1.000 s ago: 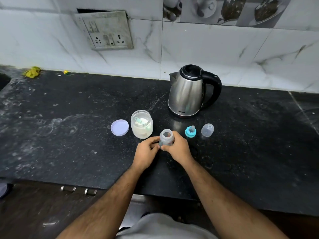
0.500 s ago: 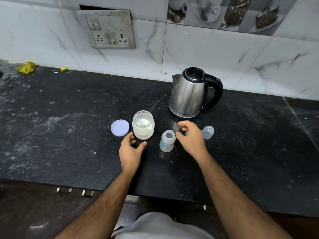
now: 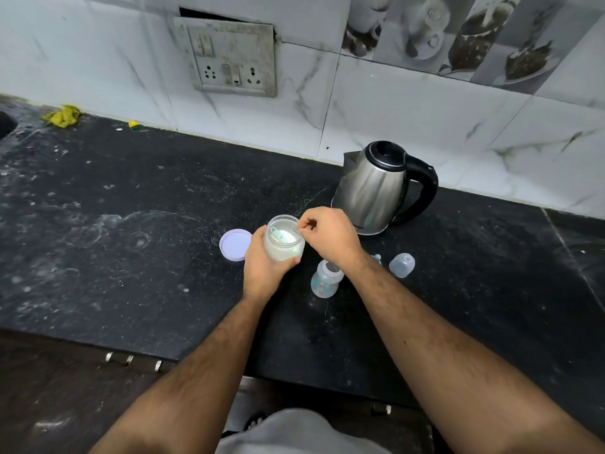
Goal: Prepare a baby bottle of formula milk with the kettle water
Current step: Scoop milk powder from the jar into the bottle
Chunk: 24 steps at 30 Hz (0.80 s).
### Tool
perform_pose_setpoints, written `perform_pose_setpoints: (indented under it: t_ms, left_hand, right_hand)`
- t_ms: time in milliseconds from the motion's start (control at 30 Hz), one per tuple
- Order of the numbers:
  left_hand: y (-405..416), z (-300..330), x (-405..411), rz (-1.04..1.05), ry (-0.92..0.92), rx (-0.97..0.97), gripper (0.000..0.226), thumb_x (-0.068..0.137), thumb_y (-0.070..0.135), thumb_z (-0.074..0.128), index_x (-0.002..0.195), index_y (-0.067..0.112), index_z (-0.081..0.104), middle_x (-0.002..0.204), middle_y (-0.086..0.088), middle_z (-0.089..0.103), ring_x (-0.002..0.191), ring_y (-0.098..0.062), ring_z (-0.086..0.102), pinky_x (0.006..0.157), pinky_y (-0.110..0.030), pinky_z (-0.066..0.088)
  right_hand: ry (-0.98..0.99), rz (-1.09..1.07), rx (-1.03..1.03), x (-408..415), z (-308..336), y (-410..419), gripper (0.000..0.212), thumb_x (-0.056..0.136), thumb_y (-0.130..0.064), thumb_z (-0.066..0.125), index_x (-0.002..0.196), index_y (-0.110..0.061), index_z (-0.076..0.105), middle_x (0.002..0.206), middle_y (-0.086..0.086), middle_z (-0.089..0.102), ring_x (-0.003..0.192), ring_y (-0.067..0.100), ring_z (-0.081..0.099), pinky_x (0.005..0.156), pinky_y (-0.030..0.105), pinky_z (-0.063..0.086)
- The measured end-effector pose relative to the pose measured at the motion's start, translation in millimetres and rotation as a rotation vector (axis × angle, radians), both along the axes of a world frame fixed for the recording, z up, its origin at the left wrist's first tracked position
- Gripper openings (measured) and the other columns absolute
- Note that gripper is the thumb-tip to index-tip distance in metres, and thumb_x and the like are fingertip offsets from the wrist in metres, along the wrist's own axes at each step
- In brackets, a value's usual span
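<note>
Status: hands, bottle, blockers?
Left hand grips powder jar. Right hand pinches at jar rim, over scoop. Bottle open, upright, untouched. No blockers.

Both bare forearms reach forward from the bottom edge, converging toward the middle. Left hand (image 3: 265, 263) has its fingers and thumb curled round the formula jar (image 3: 284, 240), gripping its side. Right hand (image 3: 330, 235) sits just above the jar's open mouth, knuckles up, fingertips bunched in a pinch at the rim; what they pinch is unclear.
</note>
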<state>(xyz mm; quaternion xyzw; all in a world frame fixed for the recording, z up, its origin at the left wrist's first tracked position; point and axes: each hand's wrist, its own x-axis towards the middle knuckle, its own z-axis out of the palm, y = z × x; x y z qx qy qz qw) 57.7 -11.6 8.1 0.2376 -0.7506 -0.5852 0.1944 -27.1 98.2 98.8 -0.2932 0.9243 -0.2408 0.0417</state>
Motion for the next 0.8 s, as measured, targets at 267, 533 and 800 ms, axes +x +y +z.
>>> perform_pose_setpoints:
  t_ms: [267,533,800]
  left_hand:
    - [-10,0,-1,-0.180,-0.030,-0.030,0.070,0.050,0.043,0.082,0.109,0.050,0.045,0.111,0.021,0.061,0.104,0.003,0.060,0.089,-0.026,0.050]
    - [-28,5,-15,-0.425,-0.170,-0.186,0.086,0.059,0.023,0.088,0.133,0.024,0.044,0.121,0.009,0.058,0.110,-0.010,0.057,0.097,-0.034,0.047]
    - [-33,11,-20,-0.488,-0.182,-0.249,0.084,0.060,0.019,0.088,0.131,0.027,0.043,0.117,0.010,0.058,0.107,-0.011,0.058,0.094,-0.032,0.048]
  right_hand:
    - [0.143,0.290,0.389,-31,-6,-20,0.017,0.089,-0.017,0.065,0.096,-0.027,0.077,0.154,0.003,0.038,0.142,0.025,0.026,0.108,0.043,0.033]
    - [0.187,0.558,0.639,-49,-16,-23,0.043,0.088,-0.006,0.061,0.122,-0.031,0.069,0.166,0.001,0.009,0.151,0.025,0.012,0.111,0.045,0.033]
    - [0.317,0.597,0.756,-47,-17,-26,0.030,0.100,-0.026,0.050,0.126,-0.020,0.064,0.153,0.008,0.035,0.131,0.030,0.038,0.099,0.043,0.043]
